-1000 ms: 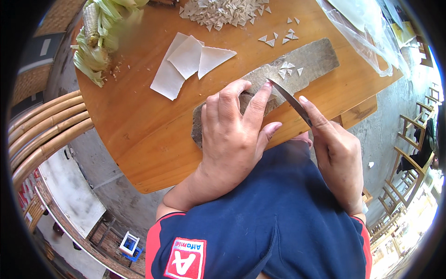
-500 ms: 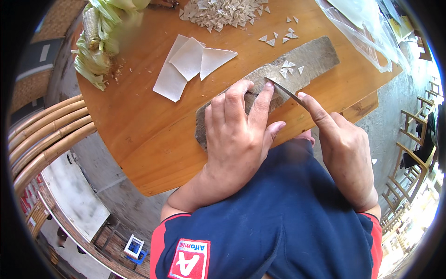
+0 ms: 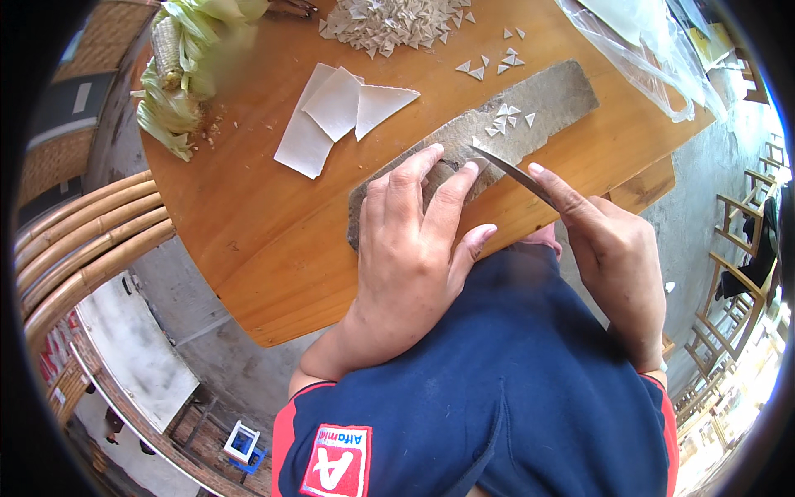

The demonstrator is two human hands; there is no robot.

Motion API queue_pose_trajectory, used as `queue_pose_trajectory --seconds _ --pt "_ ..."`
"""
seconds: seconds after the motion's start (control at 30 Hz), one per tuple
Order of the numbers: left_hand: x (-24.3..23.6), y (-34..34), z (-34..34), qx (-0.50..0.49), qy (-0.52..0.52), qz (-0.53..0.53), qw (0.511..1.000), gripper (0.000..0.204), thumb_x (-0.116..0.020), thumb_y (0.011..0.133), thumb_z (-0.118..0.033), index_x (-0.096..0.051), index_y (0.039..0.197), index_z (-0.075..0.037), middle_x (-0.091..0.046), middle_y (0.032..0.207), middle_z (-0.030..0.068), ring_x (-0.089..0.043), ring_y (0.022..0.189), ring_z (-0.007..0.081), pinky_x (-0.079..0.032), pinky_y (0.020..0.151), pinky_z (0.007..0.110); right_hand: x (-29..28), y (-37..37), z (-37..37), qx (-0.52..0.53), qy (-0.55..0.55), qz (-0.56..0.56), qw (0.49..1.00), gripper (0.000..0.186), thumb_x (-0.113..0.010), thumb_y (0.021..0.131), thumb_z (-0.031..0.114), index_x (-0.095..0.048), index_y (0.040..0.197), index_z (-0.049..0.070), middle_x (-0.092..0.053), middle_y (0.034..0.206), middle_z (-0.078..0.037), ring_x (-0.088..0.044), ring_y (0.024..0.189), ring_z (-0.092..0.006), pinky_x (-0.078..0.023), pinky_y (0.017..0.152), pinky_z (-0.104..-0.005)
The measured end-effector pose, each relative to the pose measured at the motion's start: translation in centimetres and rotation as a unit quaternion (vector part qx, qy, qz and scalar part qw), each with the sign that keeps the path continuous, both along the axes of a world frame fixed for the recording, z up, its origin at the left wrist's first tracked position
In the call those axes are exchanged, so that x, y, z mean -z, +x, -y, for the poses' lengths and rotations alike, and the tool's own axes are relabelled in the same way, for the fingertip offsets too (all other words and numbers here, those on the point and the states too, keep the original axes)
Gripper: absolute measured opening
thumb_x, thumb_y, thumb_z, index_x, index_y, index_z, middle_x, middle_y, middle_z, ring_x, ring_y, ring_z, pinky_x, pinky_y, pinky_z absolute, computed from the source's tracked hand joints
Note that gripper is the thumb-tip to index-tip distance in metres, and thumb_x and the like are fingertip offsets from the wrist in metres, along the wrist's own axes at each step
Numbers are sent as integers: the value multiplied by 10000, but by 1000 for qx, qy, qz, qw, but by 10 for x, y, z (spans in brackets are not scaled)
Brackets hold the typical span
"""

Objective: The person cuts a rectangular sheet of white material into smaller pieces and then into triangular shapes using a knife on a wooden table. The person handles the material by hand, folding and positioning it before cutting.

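Note:
A long grey-brown slab (image 3: 556,95), rough like stone or weathered wood, lies slantwise on the table. My left hand (image 3: 414,224) rests on its near end, fingers spread and pressing down. Beside the left index fingertip shows a pale sliver of thin sheet; the rest of it is hidden. My right hand (image 3: 611,248) is closed around a knife (image 3: 515,171), index finger laid along its back. The blade's tip is just over the slab, near the left fingertips. Several small off-white triangles (image 3: 503,120) lie on the slab beyond the blade.
Overlapping off-white sheets (image 3: 335,108) lie left of the slab. A heap of small triangles (image 3: 389,23) sits at the far side, with several loose ones nearby. Corn in its husk (image 3: 170,58) is far left, a clear plastic bag (image 3: 638,58) far right. The wooden table (image 3: 248,240) has rounded corners.
The knife has drawn back slightly, away from the left fingertips, and its blade shows more broadly. My left hand has shifted a little left and its index finger has left the blade's tip.

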State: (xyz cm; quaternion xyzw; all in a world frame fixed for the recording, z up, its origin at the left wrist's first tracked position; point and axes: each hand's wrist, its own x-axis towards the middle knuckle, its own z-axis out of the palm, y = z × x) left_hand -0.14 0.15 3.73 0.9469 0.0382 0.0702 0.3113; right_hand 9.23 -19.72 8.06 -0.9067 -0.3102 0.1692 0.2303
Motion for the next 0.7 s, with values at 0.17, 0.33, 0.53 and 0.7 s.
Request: queue_pose_trajectory --seconds 0.17,0.33,0.53,0.7 --pt "0 0 2 8 28 6 1000 568 -816 787 -232 -647 1306 -78 -524 1354 178 -517 1162 348 -439 979 456 3 13 0 11 -27 65 997 523 -603 900 -52 -641 1387 135 -674 818 -167 -678 695 -275 -539 692 -374" --pt "-1 1 3 -10 10 14 1000 519 -853 751 -163 -688 1238 -94 -538 1361 153 -531 1048 302 -458 929 421 4 14 7 21 10 35 999 521 -588 893 -77 -641 1383 95 -674 823 -170 -679 702 -248 -536 704 -342" --pt "-2 2 0 5 13 24 1000 399 -835 762 -134 -721 1141 -83 -570 1338 147 -550 1079 319 -470 944 430 11 5 17 3 86 -9 996 564 -631 846 -74 -654 1369 138 -670 755 -136 -670 668 -264 -528 650 -360" --pt "-5 4 0 14 28 39 999 394 -821 769 -129 -717 1143 -58 -626 1300 120 -558 1095 318 -470 954 423 20 6 25 14 107 -8 994 542 -632 855 -76 -665 1354 134 -675 792 -130 -673 668 -259 -532 651 -347"
